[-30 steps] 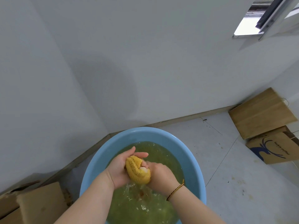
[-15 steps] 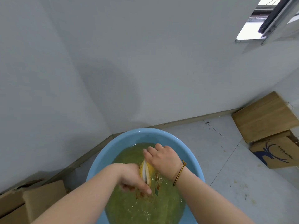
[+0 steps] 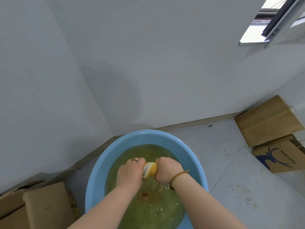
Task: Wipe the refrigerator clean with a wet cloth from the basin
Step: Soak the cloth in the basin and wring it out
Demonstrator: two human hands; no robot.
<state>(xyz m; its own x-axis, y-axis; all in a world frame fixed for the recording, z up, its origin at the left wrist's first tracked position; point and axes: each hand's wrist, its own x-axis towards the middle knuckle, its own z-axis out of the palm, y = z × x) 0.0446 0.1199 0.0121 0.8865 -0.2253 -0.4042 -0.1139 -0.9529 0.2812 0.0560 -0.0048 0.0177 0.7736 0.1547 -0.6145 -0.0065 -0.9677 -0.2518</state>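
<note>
Head view shows the fingers of the left hand [image 3: 130, 172] and the right hand [image 3: 166, 171] curled tight round opposite ends of the yellow cloth [image 3: 149, 168], which is twisted into a short rope between the two fists so that water drains back into the blue basin [image 3: 99, 166] directly below. The basin sits on the floor [image 3: 231, 162] in the wall corner, near cardboard boxes [image 3: 41, 207]. Compared with half a second earlier, the fists lie side by side rather than crossed, and the cloth is more exposed.
</note>
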